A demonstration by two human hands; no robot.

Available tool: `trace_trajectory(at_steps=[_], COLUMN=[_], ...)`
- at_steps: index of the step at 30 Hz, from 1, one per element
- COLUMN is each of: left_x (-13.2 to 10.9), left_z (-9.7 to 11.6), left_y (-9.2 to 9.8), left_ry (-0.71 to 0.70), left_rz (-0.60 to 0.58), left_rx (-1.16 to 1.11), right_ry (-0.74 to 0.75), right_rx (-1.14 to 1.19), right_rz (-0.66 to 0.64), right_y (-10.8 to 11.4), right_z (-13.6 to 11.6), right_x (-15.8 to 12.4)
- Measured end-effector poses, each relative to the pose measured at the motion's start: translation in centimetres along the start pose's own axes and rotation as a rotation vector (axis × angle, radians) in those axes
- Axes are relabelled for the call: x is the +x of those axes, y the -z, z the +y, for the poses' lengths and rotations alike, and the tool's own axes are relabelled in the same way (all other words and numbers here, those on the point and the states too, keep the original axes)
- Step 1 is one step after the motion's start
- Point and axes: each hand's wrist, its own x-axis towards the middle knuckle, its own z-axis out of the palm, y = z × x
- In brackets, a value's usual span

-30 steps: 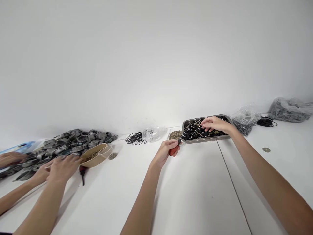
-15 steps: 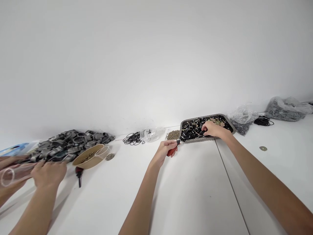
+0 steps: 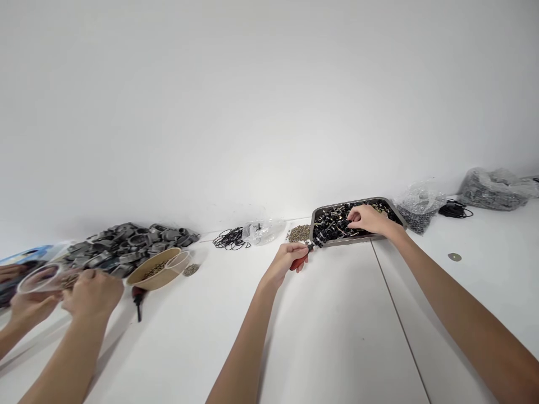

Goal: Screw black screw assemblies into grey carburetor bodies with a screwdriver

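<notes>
My left hand (image 3: 283, 262) is closed round a red-handled tool (image 3: 298, 262) with a dark shaft, at the near left corner of a metal tray (image 3: 346, 243). Black ringed pieces (image 3: 322, 238) sit at the tool's far end; whether they are on it or in the tray I cannot tell. The tray holds a heap of small black parts with brass-coloured pins (image 3: 332, 217). Over its right half my right hand (image 3: 367, 219) reaches in, fingertips pinched together among the black parts. What lies between those fingers is too small to name.
Brass-coloured bits (image 3: 298, 233), a plastic bag (image 3: 263, 231) and black cords (image 3: 231, 239) lie left of the tray. Farther left are grey parts (image 3: 130, 241), a tan bowl (image 3: 168, 275), a red-black tool (image 3: 138, 300) and another person's hands (image 3: 95, 294) with a clear cup (image 3: 40, 279). Filled bags (image 3: 421, 205) stand right.
My right hand has shifted slightly left over the tray. The tool in my left hand now sits a little lower. At the left, the other person's hands have turned the clear cup.
</notes>
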Motion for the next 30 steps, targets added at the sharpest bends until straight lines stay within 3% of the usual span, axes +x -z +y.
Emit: trace_trajectory(at_steps=[4,10,23,30], left_x=[0.0,0.0,0.2,-0.2], left_z=[0.1,0.2,-0.3,0.4], left_y=[-0.1,-0.2,-0.6,-1.1], left_ry=[0.005,0.013,0.049,0.029], left_rz=[0.005,0.001,-0.014,-0.055], left_rx=[0.013,0.049,0.069,0.060], right_ry=[0.052,0.097,0.145,0.212], right_rx=[0.078,0.082,-0.101,-0.016], right_rz=[0.026,-0.089,-0.176,-0.184], right_y=[0.7,1.5,1.7,0.4], right_z=[-1.2,-3.5,-4.4,-5.0], right_x=[-0.3,-1.2,-1.3,-1.1])
